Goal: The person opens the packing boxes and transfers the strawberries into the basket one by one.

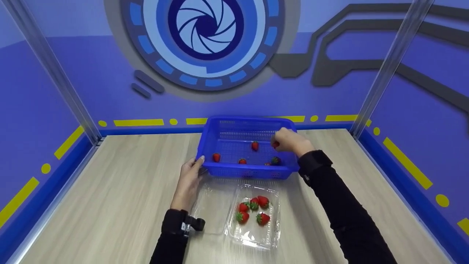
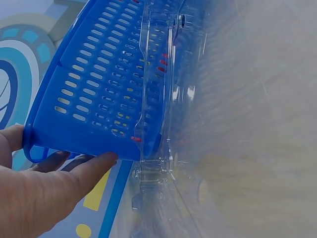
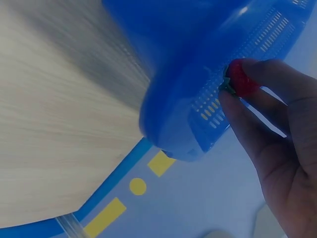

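In the head view, a blue plastic basket [image 1: 227, 171] stands at the back of the table with several strawberries [image 1: 254, 146] on its floor. My left hand [image 1: 188, 180] grips the basket's left end, thumb at the rim. Above the basket's right side, my right hand [image 1: 290, 140] pinches a strawberry [image 3: 245, 79] between thumb and fingers, its green leaves showing in the right wrist view. Nearer to me lies an opened clear plastic box [image 1: 253, 240], with several strawberries [image 1: 262, 219] in its right half. Its see-through lid [image 1: 212, 209] is folded out to the left, beneath my left wrist.
Behind the basket rises a blue-purple wall [image 1: 249, 104] with yellow marks, and side panels flank the wooden table [image 1: 121, 183]. The clear box sits close in front of the basket.
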{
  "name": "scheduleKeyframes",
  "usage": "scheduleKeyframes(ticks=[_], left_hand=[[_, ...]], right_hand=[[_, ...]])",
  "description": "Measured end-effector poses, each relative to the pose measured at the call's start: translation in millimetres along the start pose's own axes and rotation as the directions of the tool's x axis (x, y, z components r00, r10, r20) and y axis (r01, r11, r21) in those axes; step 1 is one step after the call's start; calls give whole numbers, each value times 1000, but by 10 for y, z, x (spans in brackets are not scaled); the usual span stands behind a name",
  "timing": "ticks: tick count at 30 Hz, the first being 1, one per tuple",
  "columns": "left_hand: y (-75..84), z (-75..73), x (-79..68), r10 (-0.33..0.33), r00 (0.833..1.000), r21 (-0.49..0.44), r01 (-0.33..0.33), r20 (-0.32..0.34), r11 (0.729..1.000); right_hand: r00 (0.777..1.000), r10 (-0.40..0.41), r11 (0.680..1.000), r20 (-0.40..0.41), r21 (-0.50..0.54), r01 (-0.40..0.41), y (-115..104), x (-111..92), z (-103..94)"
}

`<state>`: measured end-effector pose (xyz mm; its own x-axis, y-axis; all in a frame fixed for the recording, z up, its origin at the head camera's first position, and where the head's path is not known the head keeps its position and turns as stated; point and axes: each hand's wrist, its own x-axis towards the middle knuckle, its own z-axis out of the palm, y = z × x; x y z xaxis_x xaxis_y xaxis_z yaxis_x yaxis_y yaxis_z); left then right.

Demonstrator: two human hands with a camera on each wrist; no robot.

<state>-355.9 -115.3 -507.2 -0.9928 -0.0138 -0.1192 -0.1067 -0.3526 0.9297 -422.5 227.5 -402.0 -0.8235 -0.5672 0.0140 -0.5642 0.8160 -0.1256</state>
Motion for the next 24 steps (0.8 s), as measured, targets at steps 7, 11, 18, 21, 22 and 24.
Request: scheduleKeyframes(ticks=[7,11,18,21,22,24], left_hand=[[-10,-4,0,-4,1000,-17,4,1,1000],[-3,-5,12,-8,1000,-21,8,8,1000],[17,8,18,-16,1000,-27,16,2,999],[20,10,14,-19,1000,-17,19,-2,1000],[20,9,13,-19,1000,-12,19,-2,1000],[19,7,8,-24,1000,-2,24,-6,1000]], right_hand=[[995,-62,998,-75,1,62,16,6,-6],[993,-57,998,-99,7,58,32,0,-26],[991,-41,999,-130,9,42,62,-21,-41],[989,-36,998,-145,37,42,39,-45,-22],[988,-37,998,-147,49,44,23,-57,-10],[987,-45,996,-152,73,57,-23,-86,26]])
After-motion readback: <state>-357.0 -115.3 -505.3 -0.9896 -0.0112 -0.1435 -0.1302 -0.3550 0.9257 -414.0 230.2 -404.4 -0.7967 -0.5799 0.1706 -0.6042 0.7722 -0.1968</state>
